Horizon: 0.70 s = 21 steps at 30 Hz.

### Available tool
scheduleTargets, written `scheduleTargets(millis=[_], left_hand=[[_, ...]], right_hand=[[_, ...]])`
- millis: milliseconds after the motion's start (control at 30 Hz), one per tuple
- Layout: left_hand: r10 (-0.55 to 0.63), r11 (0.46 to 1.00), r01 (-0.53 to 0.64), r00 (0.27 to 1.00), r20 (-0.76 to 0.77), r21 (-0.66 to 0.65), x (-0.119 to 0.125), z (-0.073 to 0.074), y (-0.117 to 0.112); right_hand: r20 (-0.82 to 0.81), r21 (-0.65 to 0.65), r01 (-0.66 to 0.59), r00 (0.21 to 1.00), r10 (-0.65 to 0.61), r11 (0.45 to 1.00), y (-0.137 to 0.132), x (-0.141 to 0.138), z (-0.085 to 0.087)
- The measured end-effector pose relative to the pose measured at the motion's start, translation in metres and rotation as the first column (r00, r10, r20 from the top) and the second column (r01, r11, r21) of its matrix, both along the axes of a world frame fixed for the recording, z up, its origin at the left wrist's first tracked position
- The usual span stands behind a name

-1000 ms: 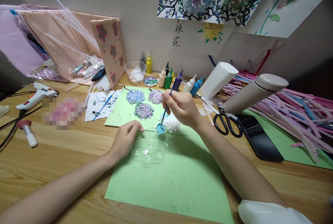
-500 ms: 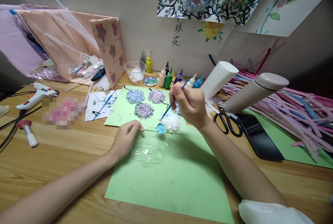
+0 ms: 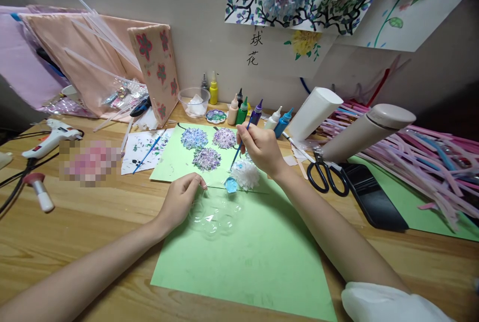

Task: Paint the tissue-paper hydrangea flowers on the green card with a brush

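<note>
My right hand (image 3: 261,146) grips a thin blue paintbrush (image 3: 238,152), its tip pointing down by the left edge of a fluffy white flower (image 3: 246,175). Whether the tip touches the petals I cannot tell. Pinched at its left rim by my left hand (image 3: 184,193) is a clear plastic paint palette (image 3: 213,220) with rounded wells. Blue paint (image 3: 231,185) fills one well at its far right side, close below the brush tip. Beneath lies a green sheet (image 3: 239,272). Behind it, a second green sheet (image 3: 168,165) bears several purple and blue fluffy flowers (image 3: 207,159).
Paint bottles (image 3: 242,112) stand along the wall near a clear bowl (image 3: 193,102). To the right are black-handled scissors (image 3: 327,178), a phone (image 3: 374,197), a grey flask (image 3: 368,132) and pink strips (image 3: 419,162). A glue gun (image 3: 52,138) lies on the left.
My right hand has shifted left, and the brush stands steeper. Its tip has risen from beside the blue paint towards the white flower. My left hand and the palette stay put.
</note>
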<state>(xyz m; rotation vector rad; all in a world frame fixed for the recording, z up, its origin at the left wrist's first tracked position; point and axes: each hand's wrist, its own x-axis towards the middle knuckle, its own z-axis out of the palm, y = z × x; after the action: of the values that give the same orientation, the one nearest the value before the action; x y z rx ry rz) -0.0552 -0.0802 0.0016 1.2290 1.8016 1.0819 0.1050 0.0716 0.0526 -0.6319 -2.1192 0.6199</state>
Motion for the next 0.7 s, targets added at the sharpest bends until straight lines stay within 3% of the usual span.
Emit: scheduleTargets(millis=[333,700], left_hand=[[-0.003,1.0,0.003,1.0,0.005,0.005,-0.0005,-0.0006,0.0002],[0.006,1.0,-0.006,1.0,0.001,0.01,-0.0001,-0.0013,0.0006]], right_hand=[[-0.061,0.003,0.042,0.997,-0.042,0.999,0.0043,0.0026,0.0021],[-0.091,-0.141,-0.001,0.996,-0.012,0.99,0.0053,0.0032,0.0034]])
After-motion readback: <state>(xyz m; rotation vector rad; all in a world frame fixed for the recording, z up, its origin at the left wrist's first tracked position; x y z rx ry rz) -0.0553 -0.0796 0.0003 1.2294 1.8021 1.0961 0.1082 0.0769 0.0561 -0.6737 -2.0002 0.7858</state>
